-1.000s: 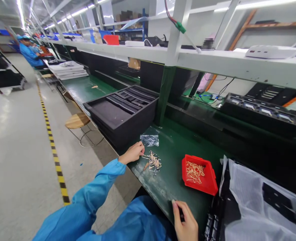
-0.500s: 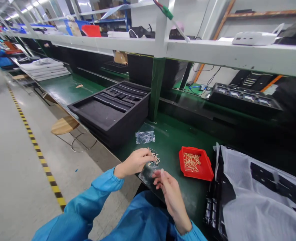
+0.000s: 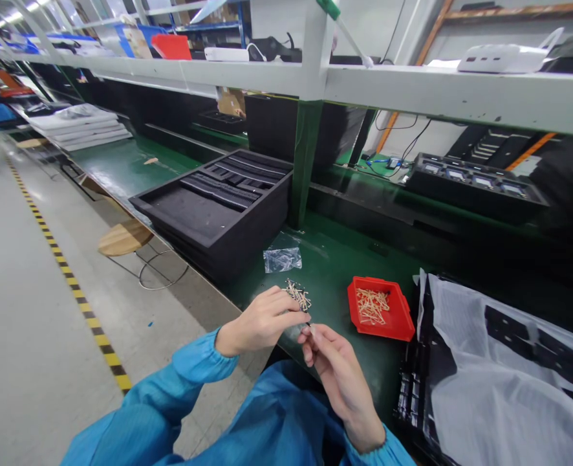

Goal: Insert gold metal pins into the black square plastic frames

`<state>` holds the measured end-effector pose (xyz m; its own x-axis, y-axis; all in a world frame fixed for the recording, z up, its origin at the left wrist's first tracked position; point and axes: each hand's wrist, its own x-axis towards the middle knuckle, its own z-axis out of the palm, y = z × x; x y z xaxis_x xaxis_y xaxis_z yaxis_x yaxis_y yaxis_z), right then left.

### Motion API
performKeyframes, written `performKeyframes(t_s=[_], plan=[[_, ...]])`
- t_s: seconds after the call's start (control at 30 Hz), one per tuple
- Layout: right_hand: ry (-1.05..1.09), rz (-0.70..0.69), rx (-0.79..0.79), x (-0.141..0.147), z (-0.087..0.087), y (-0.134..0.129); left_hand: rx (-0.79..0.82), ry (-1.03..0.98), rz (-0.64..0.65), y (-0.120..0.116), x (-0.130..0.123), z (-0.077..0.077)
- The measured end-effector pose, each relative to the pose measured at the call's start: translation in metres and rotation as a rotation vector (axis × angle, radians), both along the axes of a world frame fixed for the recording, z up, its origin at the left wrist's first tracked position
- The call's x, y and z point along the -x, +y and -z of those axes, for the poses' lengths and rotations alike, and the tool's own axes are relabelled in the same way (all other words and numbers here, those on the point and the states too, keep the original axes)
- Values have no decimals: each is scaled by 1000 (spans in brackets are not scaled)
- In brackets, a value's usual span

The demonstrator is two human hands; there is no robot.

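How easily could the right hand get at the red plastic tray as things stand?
Yes, probably easily: only the bare green bench lies between the right hand and the red plastic tray.

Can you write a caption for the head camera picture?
Left hand and right hand meet beside small tan pieces and a red tray on a green bench.
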<state>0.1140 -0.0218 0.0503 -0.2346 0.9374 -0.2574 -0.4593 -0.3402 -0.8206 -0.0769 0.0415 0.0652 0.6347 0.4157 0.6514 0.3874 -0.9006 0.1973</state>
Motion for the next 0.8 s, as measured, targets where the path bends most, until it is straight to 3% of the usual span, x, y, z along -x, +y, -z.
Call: performKeyframes(t_s=[0.17, 0.23, 0.37, 0.5, 0.57, 0.67, 0.77, 0.8], plan=[[-34, 44, -44, -1, 0, -4, 81, -34, 10, -7, -1, -3], [-69, 92, -81, -1, 2, -5, 239, -25, -2, -12, -2, -8], [-197, 223, -197, 1, 8, -6, 743, -176, 5, -31, -17, -17], [-372, 317, -355, 6, 13, -11, 876, -491, -128, -43, -48, -9], [-455, 360, -435, 4, 15, -18, 898, -725, -215, -37, -55, -3], [-581, 494, -596, -18, 18, -31, 893, -1080, -278, -6, -44, 1], [-789, 858, -822, -59, 23, -32, 820, -1300, -253, 30, -24, -5], [-853, 950, -787, -73, 24, -28, 821, -1349, -198, 38, -21, -7]])
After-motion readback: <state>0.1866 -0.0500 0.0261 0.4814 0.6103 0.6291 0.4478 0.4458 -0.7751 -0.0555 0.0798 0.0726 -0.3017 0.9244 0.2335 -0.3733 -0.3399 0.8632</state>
